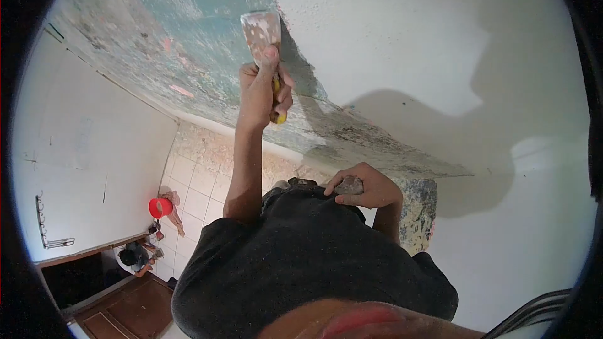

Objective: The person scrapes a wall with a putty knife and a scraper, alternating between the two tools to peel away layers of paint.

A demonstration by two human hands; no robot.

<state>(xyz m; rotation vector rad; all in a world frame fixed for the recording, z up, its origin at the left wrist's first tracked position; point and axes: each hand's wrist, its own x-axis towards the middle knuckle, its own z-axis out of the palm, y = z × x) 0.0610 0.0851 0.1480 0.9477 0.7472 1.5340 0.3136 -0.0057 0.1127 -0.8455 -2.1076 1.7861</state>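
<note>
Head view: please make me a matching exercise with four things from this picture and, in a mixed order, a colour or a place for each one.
Things:
1. putty knife
2. bucket
3. shirt
4. grey lump

Colours and places:
a. red, down on the tiled floor
b. black
c. in the lowered right hand
d. in the raised left hand, blade against the scraped wall

Pairs: 1-d, 2-a, 3-b, 4-c.
</note>
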